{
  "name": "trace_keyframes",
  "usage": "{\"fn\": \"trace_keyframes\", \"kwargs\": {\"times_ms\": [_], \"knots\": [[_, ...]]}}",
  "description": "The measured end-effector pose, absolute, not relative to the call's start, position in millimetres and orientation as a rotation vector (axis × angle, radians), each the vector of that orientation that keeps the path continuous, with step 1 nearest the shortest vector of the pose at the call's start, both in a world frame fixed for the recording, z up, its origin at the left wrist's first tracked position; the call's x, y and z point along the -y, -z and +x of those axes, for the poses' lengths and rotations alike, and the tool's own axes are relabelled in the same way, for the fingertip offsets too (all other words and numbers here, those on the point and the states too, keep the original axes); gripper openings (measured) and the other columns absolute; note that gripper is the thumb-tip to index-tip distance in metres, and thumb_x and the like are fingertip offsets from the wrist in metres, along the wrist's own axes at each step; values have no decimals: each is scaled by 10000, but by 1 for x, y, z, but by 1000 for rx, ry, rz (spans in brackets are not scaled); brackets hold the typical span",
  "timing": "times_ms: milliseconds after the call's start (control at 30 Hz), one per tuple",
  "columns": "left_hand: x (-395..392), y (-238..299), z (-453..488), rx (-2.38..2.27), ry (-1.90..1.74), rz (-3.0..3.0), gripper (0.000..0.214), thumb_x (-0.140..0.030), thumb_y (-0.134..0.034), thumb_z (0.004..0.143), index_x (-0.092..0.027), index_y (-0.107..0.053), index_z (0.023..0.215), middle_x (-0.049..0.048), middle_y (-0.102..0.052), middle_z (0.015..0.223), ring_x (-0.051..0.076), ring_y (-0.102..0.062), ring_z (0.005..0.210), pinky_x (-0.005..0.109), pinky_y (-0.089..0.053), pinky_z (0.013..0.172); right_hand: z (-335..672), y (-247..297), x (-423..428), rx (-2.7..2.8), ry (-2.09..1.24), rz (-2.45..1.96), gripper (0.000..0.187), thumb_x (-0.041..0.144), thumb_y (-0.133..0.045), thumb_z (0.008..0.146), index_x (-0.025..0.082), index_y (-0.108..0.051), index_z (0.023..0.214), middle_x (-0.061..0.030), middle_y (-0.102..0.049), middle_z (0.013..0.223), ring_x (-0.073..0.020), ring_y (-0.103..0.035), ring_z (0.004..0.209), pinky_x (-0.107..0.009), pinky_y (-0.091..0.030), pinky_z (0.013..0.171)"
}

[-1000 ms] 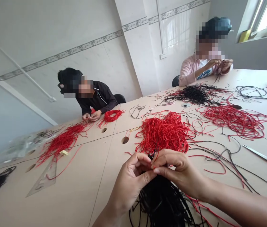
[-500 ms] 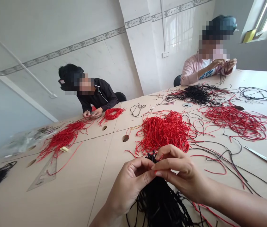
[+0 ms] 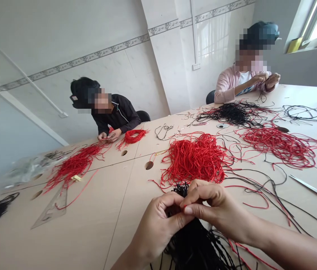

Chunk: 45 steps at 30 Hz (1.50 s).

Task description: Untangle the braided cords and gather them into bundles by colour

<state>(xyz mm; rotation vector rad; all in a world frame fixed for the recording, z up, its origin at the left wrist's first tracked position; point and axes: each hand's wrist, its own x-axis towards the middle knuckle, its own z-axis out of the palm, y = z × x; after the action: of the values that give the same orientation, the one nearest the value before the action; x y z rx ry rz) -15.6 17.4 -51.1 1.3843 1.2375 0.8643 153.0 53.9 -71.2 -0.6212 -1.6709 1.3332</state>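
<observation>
Head view: right hand (image 3: pixel 219 208) pinches a bright-red cord end (image 3: pixel 185 206) between closed fingertips; left hand (image 3: pixel 157 223) curls alongside, its hold hidden. Beneath the grip lies a long black cord bundle (image 3: pixel 192 242). A steady pinch should serve.

The cord bundle (image 3: pixel 192 242) is before the central cord pile (image 3: pixel 195 157), scissors (image 3: pixel 307 183) to their right.

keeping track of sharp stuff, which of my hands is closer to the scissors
Right. The right hand is left of the scissors, apart from them; the left hand is farther left, beyond the right hand, at the black cord bundle.
</observation>
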Motion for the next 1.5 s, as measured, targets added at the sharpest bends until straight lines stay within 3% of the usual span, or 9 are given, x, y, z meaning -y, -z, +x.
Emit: {"fn": "trace_keyframes", "kwargs": {"times_ms": [200,300,467,567,733,867,1033,1333,1500], "knots": [[-19,53,-17,-1153,-967,1283,191,-365,-751,788,-186,-689,762,-1,-646,740,141,-555,744,254,-431,725,153,71,-54,1643,-1304,-606,190,369,-664,877,194,-722,834,-14,-655,761,-120,-590,714,-240,-472,657],[-23,53,-19,-1087,-1004,1107,200,-342,-809,728,-185,-688,702,-17,-643,677,109,-526,665,216,-401,640,153,73,-52,1676,-1158,-636,31,220,-659,865,191,-668,857,2,-653,749,-104,-574,659,-212,-461,600],[-27,53,-20,-1083,-1013,899,273,-341,-871,616,-168,-661,640,-41,-562,576,80,-425,561,195,-335,532,155,74,-49,1944,-731,-521,62,132,-621,881,181,-626,843,-21,-671,764,-124,-576,688,-245,-458,643],[-26,55,-21,-1092,-1051,947,235,-291,-853,624,-173,-650,638,-38,-595,595,87,-486,583,196,-394,572,158,71,-49,1956,-834,-481,51,208,-615,906,181,-634,867,-32,-682,801,-136,-581,729,-259,-465,682],[-22,55,-21,-1148,-1279,1842,159,-47,-655,766,-202,-653,730,-15,-702,752,123,-630,733,242,-510,727,156,69,-59,1690,-1389,-708,161,277,-526,928,170,-646,905,-19,-641,815,-111,-555,720,-216,-444,633],[-22,56,-22,-1008,-1417,2614,261,56,-608,771,-180,-657,874,27,-736,835,138,-632,794,252,-553,752,155,73,-65,1817,-1460,-744,160,256,-556,888,155,-676,859,-9,-616,793,-109,-534,723,-217,-426,654],[-21,60,-25,-982,-1413,2775,229,27,-606,812,-152,-658,946,60,-740,885,160,-625,838,284,-572,771,160,71,-65,1916,-1403,-753,162,272,-555,892,157,-653,835,-8,-574,809,-108,-520,726,-218,-423,658],[-23,59,-28,-950,-1278,2573,206,-6,-575,872,-197,-613,940,38,-743,985,139,-617,935,248,-536,850,163,69,-62,2260,-527,-875,150,91,-434,867,151,-556,802,-37,-556,829,-120,-500,679,-238,-391,618],[-26,65,-28,-972,-1248,2333,204,-23,-543,893,-223,-576,909,-10,-695,844,108,-630,818,220,-531,789,162,78,-74,2370,-380,-982,138,63,-483,840,142,-561,759,-15,-535,713,-104,-410,557,-241,-265,527]]}}
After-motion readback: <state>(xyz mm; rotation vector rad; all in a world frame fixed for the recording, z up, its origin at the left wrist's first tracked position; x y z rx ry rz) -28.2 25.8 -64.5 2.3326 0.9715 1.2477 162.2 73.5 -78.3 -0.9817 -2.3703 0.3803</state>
